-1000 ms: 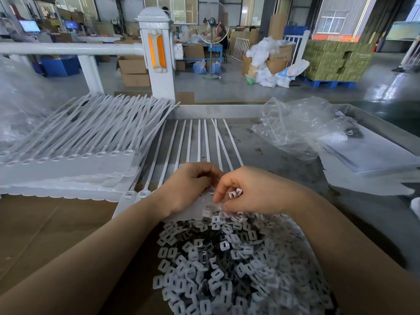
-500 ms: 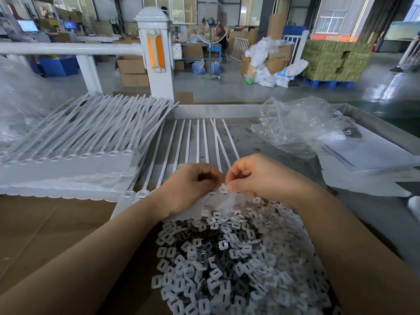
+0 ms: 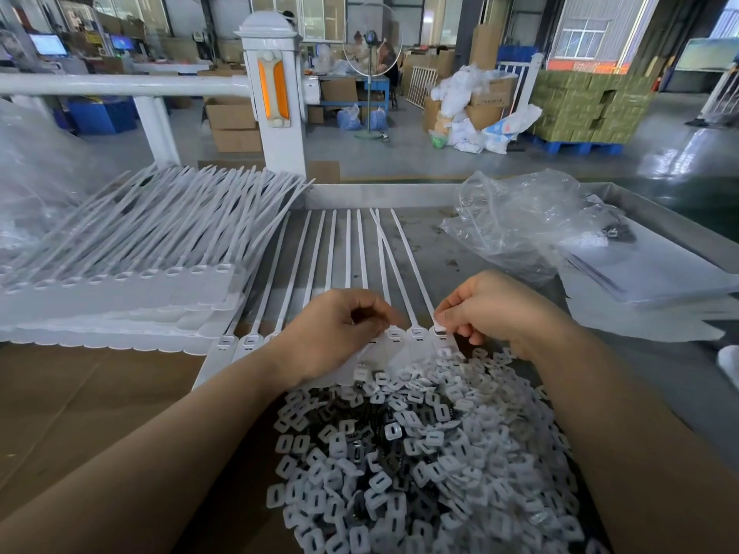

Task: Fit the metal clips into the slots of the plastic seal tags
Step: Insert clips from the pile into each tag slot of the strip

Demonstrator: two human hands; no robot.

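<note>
clip at the last slot, easy to misseat

left hand (image 3: 336, 333) curls down on the row of white plastic seal tags (image 3: 394, 337) on the grey worktop (image 3: 460, 253). right hand (image 3: 496, 309) pinches a small metal clip (image 3: 440, 329) at the rightmost tag's slot. a tilted clip could jam or drop into the near pile of white-backed metal clips (image 3: 420, 453). no readable writing.

This is a big factory hall with a work table (image 3: 400, 193) near the front. Lots of white plastic tags (image 3: 132, 249) lie stacked on it, next to a huge pile of small clips (image 3: 420, 453). Behind are brown boxes (image 3: 232, 117), green boxes on a blue pallet (image 3: 580, 99), a tall fan (image 3: 372, 42), computer screens (image 3: 48, 44) and a shiny grey floor (image 3: 400, 161).
</note>
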